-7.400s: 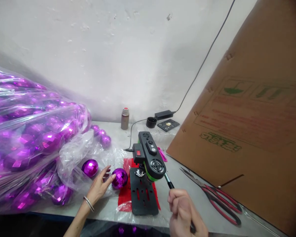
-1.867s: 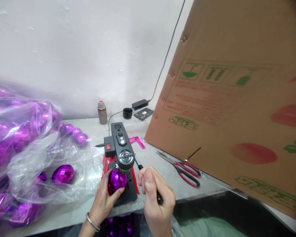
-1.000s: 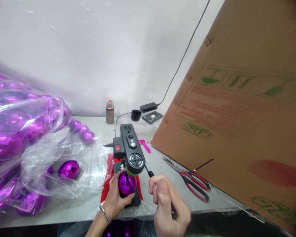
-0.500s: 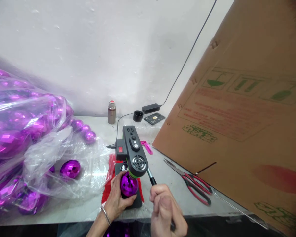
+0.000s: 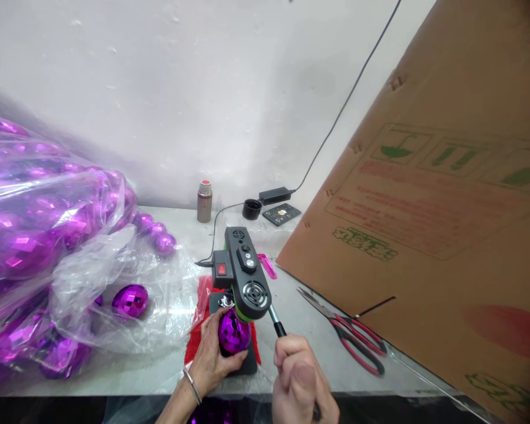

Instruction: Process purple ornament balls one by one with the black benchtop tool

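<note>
- Right hand [image 5: 302, 383], nearest the camera at the bottom edge: fingers curled tight round the black lever [image 5: 277, 325] that slants up to the press head.
- Left hand [image 5: 212, 362], one bracelet at the wrist: fingers wrapped round one purple ball [image 5: 234, 333], thumb on its near side.
- Ball seated on the black base [image 5: 249, 365], directly under the green-collared nose of the press [image 5: 246, 274]; contact between nose and ball probably there, though hidden by the head.
- One press: grey head with one round grille, one red switch on its left side.
- One red sheet [image 5: 198, 344] under the base, edges showing on both sides.
- One pair of red-and-black scissors [image 5: 351, 330] to the right, blades apart, lying near the foot of one big cardboard sheet [image 5: 424, 224] that leans over the table [image 5: 150, 368].
- One loose ball [image 5: 130, 300] to the left under clear plastic, well apart from the press.
- One large bag [image 5: 39, 235] of purple balls beyond it, too many and too blurred by the film to count; three more balls [image 5: 156, 229] spilling out at its far end.
- One pink piece [image 5: 267, 266] just behind the press.
- Farthest, by the wall: one small bottle [image 5: 204, 201] with a red cap, one black cup [image 5: 251, 209], one flat black pad [image 5: 283, 214], one power brick [image 5: 274, 195] with its cable running up the wall.
</note>
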Demonstrator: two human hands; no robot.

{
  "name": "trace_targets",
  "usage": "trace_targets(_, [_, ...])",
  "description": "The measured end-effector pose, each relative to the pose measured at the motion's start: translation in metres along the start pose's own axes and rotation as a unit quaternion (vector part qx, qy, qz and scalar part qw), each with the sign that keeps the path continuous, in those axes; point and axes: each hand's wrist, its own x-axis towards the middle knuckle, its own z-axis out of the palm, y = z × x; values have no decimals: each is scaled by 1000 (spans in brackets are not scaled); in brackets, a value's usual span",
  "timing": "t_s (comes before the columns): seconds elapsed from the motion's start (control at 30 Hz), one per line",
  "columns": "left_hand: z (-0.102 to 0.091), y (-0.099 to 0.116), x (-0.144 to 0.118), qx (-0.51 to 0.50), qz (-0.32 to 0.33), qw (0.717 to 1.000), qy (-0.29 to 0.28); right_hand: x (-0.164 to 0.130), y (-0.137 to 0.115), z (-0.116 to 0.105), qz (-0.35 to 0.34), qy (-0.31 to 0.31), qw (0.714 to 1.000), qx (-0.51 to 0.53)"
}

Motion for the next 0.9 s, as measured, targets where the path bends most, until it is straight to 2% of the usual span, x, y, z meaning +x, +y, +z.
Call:
trace_targets(0.13, [1, 0, 0, -3, 1, 1000, 1, -1, 1, 0, -4, 5, 1000, 0])
trace_targets(0.5, [0, 3, 2, 0, -7, 1000, -3, -8, 13, -9, -9, -35, 999, -3])
trace_targets(0.9, [0, 3, 2, -7, -10, 1000, -2, -3, 7, -9, -5, -41, 999, -4])
